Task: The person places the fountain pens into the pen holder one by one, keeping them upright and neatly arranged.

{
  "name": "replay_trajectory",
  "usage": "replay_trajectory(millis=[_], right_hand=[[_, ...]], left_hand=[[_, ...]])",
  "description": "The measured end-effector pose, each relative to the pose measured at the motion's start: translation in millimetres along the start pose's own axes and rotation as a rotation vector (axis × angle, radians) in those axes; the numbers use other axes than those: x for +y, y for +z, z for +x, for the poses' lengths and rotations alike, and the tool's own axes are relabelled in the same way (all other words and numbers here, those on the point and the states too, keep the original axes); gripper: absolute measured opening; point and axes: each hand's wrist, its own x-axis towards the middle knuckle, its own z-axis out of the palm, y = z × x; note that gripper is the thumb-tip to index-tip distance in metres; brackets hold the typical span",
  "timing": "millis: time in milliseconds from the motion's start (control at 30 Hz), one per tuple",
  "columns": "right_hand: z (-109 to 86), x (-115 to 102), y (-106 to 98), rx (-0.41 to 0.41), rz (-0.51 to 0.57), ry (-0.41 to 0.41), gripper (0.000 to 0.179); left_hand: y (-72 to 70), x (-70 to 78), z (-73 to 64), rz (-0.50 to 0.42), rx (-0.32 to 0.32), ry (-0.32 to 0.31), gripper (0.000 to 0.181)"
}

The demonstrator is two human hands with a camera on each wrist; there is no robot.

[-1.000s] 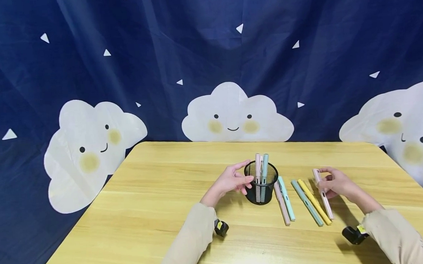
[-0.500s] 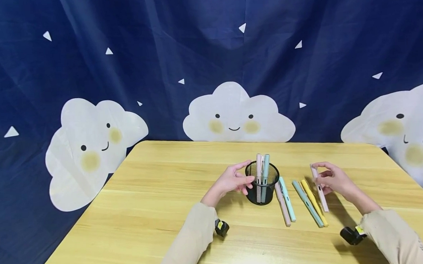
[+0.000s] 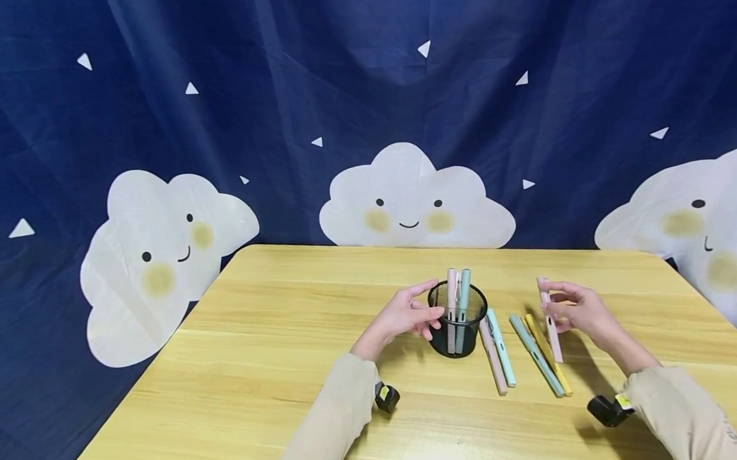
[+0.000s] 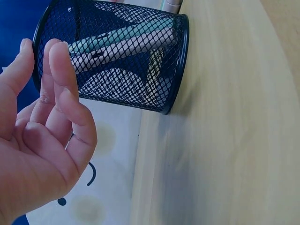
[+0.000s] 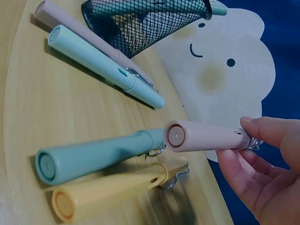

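Note:
My left hand [image 3: 403,315] holds the black mesh pen cup [image 3: 452,341] by its rim, thumb and index finger on its left side. Upright in the cup stand a pink pen [image 3: 451,287] and a teal pen [image 3: 464,291]. Between thumb and fingers my right hand [image 3: 582,313] pinches a pale pink pen [image 5: 204,137] near its clip, raised off the table and tilted. Below it lie a yellow pen [image 5: 108,192] and a teal pen [image 5: 93,157]. A mint pen [image 3: 501,351] and a mauve pen [image 3: 494,362] lie just right of the cup.
The wooden table [image 3: 275,344] reaches back to a dark blue curtain [image 3: 361,72] printed with white clouds. Each wrist carries a small black camera, one below the left sleeve [image 3: 386,397] and one below the right.
My right hand has lifted the pale pink pen and carried it slightly left and away from me, over the yellow pen. My left hand has stayed at the cup.

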Motion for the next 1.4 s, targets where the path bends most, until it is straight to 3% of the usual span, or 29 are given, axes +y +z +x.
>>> replay_trajectory(millis=[100, 300, 467, 533, 633, 700, 1033, 1400], right_hand=[[5.4, 13, -4, -0.005, 0.026, -0.019, 0.029], [17.9, 40, -14, -0.016, 0.082, -0.025, 0.04], [17.4, 28, -7, 0.026, 0.047, 0.0, 0.046], [14.0, 15, -1, 0.044, 0.05, 0.015, 0.039], [10.2, 2, 5, 0.04, 0.121, -0.004, 0.029], [5.1, -14, 13, 0.04, 0.162, -0.026, 0.037], [8.2, -20, 21, 0.047, 0.256, -0.063, 0.04], [15.2, -25, 29, 0.063, 0.255, -0.117, 0.038]], left_hand=[[0.2, -0.7, 0.2, -0.005, -0.001, 0.003, 0.067], [0.2, 0.7, -0.3, -0.013, -0.004, -0.003, 0.067], [-0.1, -0.1, 0.3, -0.01, -0.004, 0.001, 0.067], [-0.2, -0.5, 0.7, -0.008, -0.004, 0.004, 0.067], [-0.2, -0.2, 0.3, -0.007, -0.002, 0.004, 0.067], [0.0, 0.2, -0.4, -0.008, 0.001, 0.001, 0.067], [0.0, 0.1, -0.7, -0.003, 0.003, 0.003, 0.068], [-0.3, 1.0, -1.5, -0.008, -0.004, 0.004, 0.067]])
